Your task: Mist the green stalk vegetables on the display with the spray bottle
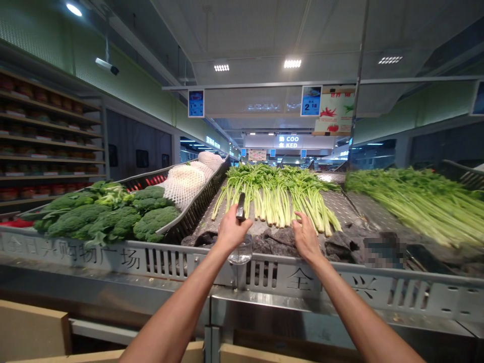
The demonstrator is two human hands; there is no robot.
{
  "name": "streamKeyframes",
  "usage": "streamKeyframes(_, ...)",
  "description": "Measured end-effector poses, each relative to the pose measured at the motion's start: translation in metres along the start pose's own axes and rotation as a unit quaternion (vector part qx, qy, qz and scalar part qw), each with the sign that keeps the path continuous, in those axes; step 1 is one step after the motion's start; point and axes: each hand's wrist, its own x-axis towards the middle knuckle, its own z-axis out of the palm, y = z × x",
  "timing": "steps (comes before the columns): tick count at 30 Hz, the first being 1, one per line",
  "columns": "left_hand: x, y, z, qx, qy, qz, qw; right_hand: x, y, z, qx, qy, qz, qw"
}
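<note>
My left hand is wrapped round a clear spray bottle with a black head, held upright above the stand's front rail. Its rounded see-through base shows below my wrist. My right hand is off to the right, palm down, its fingers loosely bent and apart with nothing visible in them. Those fingers are at the cut ends of the celery; whether they touch a stalk I cannot tell. The celery is spread in a row on a sloped shelf, pale stalks toward me and leaves at the back.
Left of the celery, a black crate holds netted white produce and broccoli. Dark crumpled cloth lies along the grey slotted rail. A mirror at right reflects celery. Price signs hang overhead.
</note>
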Motion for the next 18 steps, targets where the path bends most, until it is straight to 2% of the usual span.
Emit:
streamKeyframes(11,0.0028,0.0082,-0.0031,-0.032,0.018,-0.017,0.999,-0.0005,0.0007,0.0001,0.003,0.010,-0.004,1.000)
streamKeyframes(18,0.0053,0.0022,0.0024,-0.046,0.022,-0.016,0.999,-0.0006,-0.0008,-0.0008,-0.001,0.006,0.003,1.000)
